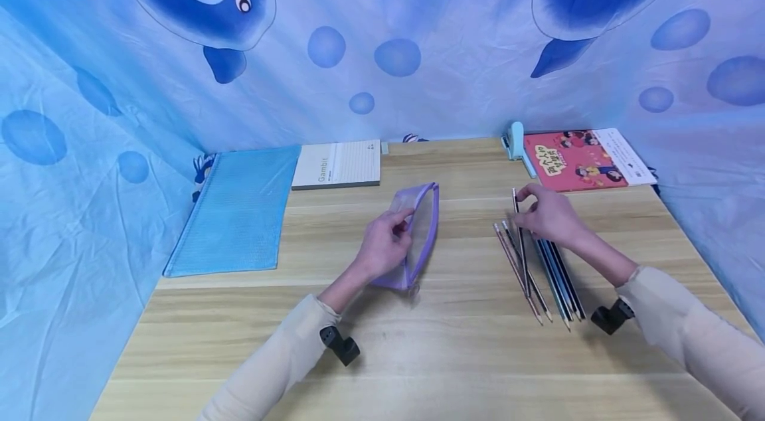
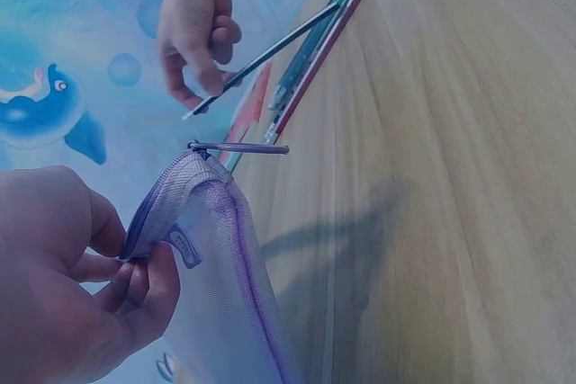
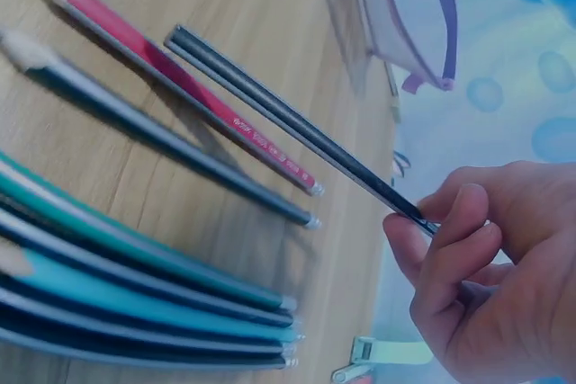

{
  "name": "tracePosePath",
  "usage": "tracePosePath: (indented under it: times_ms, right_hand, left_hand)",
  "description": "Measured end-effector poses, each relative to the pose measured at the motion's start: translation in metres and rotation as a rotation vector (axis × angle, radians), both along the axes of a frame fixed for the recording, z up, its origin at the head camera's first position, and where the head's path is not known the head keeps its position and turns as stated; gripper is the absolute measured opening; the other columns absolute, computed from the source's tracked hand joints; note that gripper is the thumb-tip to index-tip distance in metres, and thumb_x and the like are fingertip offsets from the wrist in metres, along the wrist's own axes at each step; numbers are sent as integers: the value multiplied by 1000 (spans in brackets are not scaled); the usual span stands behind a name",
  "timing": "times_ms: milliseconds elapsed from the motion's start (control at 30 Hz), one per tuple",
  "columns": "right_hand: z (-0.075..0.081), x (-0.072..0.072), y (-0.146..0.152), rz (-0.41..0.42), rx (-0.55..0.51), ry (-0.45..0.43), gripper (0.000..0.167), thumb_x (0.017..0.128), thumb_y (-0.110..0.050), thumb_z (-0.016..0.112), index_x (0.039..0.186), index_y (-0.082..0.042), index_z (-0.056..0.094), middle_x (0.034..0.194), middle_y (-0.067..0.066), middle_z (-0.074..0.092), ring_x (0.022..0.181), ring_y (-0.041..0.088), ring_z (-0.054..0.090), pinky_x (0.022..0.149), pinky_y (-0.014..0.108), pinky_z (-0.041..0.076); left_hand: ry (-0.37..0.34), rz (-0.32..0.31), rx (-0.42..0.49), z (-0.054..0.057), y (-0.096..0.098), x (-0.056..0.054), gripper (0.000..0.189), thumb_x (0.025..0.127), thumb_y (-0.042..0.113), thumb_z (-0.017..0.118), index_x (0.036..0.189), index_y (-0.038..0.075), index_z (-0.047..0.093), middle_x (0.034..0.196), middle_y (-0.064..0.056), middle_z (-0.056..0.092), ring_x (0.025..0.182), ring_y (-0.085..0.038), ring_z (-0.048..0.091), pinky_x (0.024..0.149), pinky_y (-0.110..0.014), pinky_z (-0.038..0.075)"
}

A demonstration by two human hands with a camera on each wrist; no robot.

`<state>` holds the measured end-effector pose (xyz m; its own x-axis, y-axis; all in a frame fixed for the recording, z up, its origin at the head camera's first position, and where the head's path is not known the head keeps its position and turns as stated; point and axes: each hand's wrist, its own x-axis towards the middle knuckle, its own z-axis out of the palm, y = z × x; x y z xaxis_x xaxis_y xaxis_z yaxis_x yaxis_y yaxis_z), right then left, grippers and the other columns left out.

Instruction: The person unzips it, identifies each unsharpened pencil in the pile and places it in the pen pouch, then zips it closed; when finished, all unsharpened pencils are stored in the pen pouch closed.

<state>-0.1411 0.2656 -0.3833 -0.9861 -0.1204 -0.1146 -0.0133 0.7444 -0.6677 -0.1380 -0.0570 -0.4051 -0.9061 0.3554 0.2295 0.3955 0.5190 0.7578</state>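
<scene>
My left hand [image 1: 385,245] pinches the zippered edge of a purple mesh pencil pouch [image 2: 216,285], whose mouth stands open. Between thumb and fingers, my right hand [image 1: 552,215] pinches a dark pencil [image 3: 297,128] near its pale-tipped end. It slants above the table, apart from the pouch. Below it lie a red pencil [image 3: 180,65] and another dark pencil [image 3: 153,128], side by side. Closer under the right wrist is a bunch of pencils [image 1: 558,278], dark, green and light blue, partly hidden by the hand in the head view.
A blue mesh folder [image 1: 233,208] lies at the table's left, beside a Gambit notebook [image 1: 337,165]. At the back right are a light blue stapler [image 1: 515,140] and a red illustrated book [image 1: 576,165]. A patterned blue sheet [image 1: 382,29] hangs behind the wooden table [image 1: 430,348].
</scene>
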Motion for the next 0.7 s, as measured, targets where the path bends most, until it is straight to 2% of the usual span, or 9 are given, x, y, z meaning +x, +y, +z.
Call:
tracePosePath:
  times_ms: [133, 333, 400, 600, 700]
  right_hand:
    - [4, 0, -6, -13, -69, -3, 40, 91, -11, 66, 123, 4, 49, 77, 14, 66, 61, 29, 63, 50, 30, 48]
    - [13, -5, -23, -57, -285, -118, 38, 92, -10, 61, 125, 0, 43, 65, 8, 55, 49, 17, 47, 42, 25, 34]
    - [16, -8, -31, -74, -358, -149, 40, 93, -9, 61, 127, 0, 41, 66, 6, 56, 48, 14, 45, 41, 24, 34]
    - [20, -16, -55, -142, -514, -180, 41, 94, -7, 59, 129, 0, 39, 85, 9, 71, 47, 9, 48, 41, 21, 37]
    - [18, -20, -66, -157, -573, -188, 41, 92, -6, 60, 127, 0, 39, 84, 8, 72, 45, 8, 47, 41, 20, 34]
  left_hand:
    - [9, 0, 8, 0, 0, -1, 52, 79, -14, 61, 130, -11, 59, 92, -14, 64, 83, -24, 63, 74, -23, 57]
    - [4, 0, 23, -1, -1, -2, 51, 79, -14, 61, 130, -11, 59, 91, -13, 63, 82, -23, 62, 72, -22, 56]
    - [3, 3, 21, -2, -1, -3, 51, 79, -13, 61, 130, -10, 59, 91, -13, 63, 82, -22, 62, 73, -21, 56]
    - [9, 5, 16, -1, 0, -2, 50, 80, -13, 62, 130, -10, 60, 92, -13, 64, 83, -23, 62, 73, -22, 56]
    - [17, 4, 18, -1, 0, -2, 50, 79, -13, 62, 129, -10, 60, 91, -13, 64, 83, -23, 63, 73, -23, 56]
